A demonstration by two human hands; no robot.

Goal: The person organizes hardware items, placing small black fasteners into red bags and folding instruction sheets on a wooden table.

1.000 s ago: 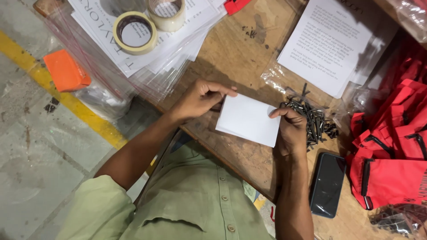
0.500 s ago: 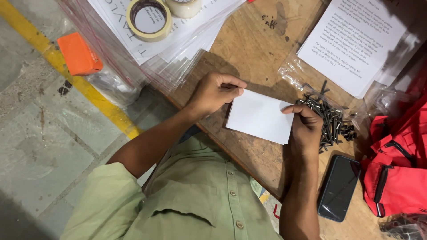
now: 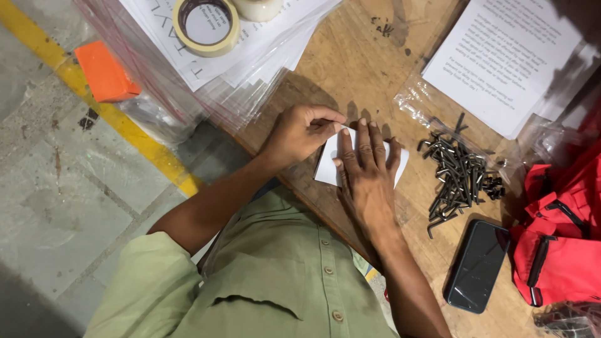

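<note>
Quick count: two hands, left hand (image 3: 300,133) and right hand (image 3: 366,172), both on one small white paper (image 3: 327,164). Two tape rolls (image 3: 206,25) up top, one cut off by the edge. One black phone (image 3: 476,266), one orange block (image 3: 105,72), one printed sheet (image 3: 504,59), one red bag (image 3: 560,250). The dark screws (image 3: 460,175) are a pile, too many to count.

We've got the right hand (image 3: 369,169) flat on a white paper (image 3: 325,164) on the wooden counter (image 3: 350,69), left hand (image 3: 300,130) pinching its edge. Black screws (image 3: 460,175) & a phone (image 3: 477,266) sit nearby w/ tape roll (image 3: 206,25) further off.
</note>
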